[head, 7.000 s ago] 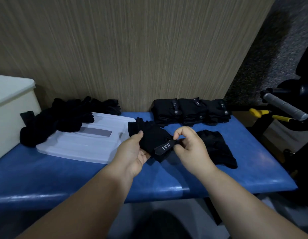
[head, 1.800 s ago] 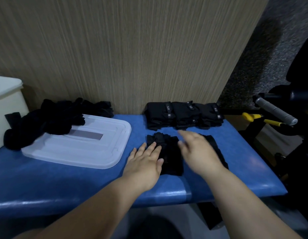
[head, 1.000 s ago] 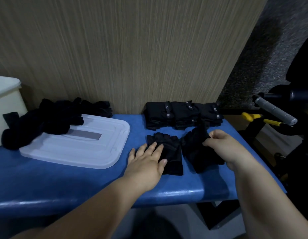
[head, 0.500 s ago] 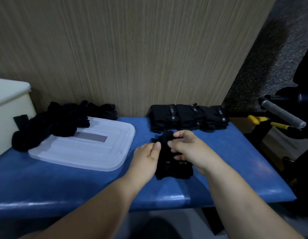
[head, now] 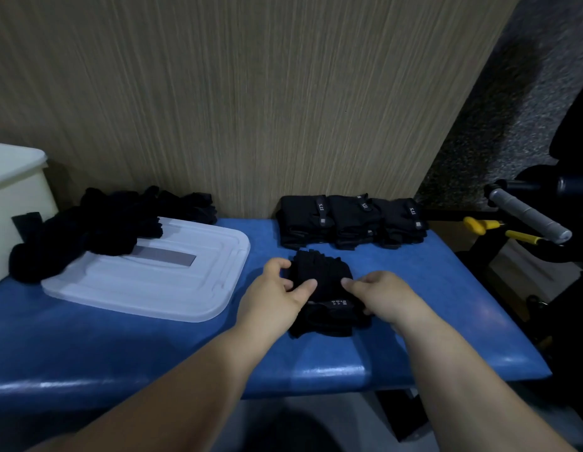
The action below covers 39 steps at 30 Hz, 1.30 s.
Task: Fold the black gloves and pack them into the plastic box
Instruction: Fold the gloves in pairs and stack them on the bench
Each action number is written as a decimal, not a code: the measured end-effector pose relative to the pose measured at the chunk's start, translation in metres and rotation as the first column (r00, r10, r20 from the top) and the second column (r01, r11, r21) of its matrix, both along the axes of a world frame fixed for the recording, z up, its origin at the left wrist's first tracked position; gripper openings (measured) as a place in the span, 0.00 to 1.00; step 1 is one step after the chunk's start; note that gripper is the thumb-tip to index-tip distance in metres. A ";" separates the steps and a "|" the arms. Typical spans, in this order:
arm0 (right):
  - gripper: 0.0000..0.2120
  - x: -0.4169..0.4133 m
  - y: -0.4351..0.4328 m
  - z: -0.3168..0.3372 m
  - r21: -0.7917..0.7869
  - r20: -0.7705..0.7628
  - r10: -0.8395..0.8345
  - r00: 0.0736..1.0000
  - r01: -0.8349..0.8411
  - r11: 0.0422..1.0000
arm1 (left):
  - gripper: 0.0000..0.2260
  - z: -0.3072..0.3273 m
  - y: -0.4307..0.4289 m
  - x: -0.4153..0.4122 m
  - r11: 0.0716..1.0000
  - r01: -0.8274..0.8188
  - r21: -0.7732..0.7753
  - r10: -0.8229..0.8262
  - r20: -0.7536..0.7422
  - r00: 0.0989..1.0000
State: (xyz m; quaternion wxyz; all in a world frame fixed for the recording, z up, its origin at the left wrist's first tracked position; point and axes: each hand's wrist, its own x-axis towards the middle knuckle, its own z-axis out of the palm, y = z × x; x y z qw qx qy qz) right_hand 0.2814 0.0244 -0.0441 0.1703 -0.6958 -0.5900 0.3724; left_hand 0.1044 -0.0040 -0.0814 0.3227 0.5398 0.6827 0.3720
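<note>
A stacked pair of black gloves [head: 322, 298] lies on the blue bench [head: 120, 340], wrist strap with white lettering toward me. My left hand [head: 277, 295] grips the pair's left edge, thumb on top and fingers curled at the far corner. My right hand [head: 381, 295] holds the right side, fingers curled onto the fabric. Three folded pairs [head: 352, 220] sit in a row against the wall. A loose heap of black gloves [head: 97, 226] lies at the left, partly on a white plastic lid [head: 159, 278]. The cream plastic box [head: 12, 197] stands at the far left.
A wood-grain wall panel [head: 251, 93] backs the bench. To the right stands dark equipment with a grey-gripped handle [head: 528, 216] and yellow-handled tools [head: 498, 230]. The bench's front edge runs below my forearms.
My right hand picked the second glove up from the right and laid it on the first. Both hands now hold the stacked pair at its sides.
</note>
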 end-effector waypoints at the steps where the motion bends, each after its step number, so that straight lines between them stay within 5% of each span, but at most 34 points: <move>1: 0.18 -0.002 -0.001 0.000 0.022 -0.024 -0.002 1.000 0.003 1.000 | 0.22 -0.001 0.000 0.001 1.000 0.003 -0.002 -0.003 0.012 1.000; 6: 0.06 -0.013 -0.004 -0.002 0.136 -0.309 -0.028 0.951 0.073 0.988 | 0.16 -0.003 -0.001 0.004 0.996 0.005 0.084 -0.018 0.152 0.988; 11: 0.08 -0.022 -0.003 -0.006 0.249 -0.432 -0.012 0.902 0.132 0.959 | 0.13 0.001 -0.003 0.004 0.975 -0.070 0.209 -0.005 0.339 0.941; 17: 0.14 -0.016 -0.001 -0.014 0.279 -0.221 0.001 0.975 0.062 0.958 | 0.09 -0.006 -0.003 -0.001 0.985 -0.008 0.172 0.003 0.029 1.000; 23: 0.19 -0.014 -0.001 -0.020 0.212 -0.012 0.008 1.000 -0.005 0.977 | 0.13 -0.002 -0.004 -0.003 0.999 0.013 0.044 0.005 -0.389 0.921; 27: 0.18 -0.011 -0.003 -0.015 0.252 0.014 -0.018 1.000 0.014 0.968 | 0.13 -0.001 -0.002 -0.007 0.981 0.062 0.186 0.015 -0.387 0.922; 31: 0.12 -0.011 -0.003 -0.012 0.507 0.023 0.078 0.997 -0.079 0.858 | 0.15 -0.001 0.003 -0.010 0.917 0.264 0.299 -0.170 -0.305 0.937; 36: 0.17 -0.014 -0.003 -0.025 0.417 0.166 0.382 0.909 -0.416 0.808 | 0.20 -0.005 0.007 -0.012 0.887 0.457 -0.066 -0.434 -0.455 0.778; 39: 0.21 -0.011 -0.002 -0.032 0.260 0.170 0.454 0.874 -0.485 0.835 | 0.22 -0.008 0.006 -0.013 0.875 0.458 -0.159 -0.470 -0.506 0.723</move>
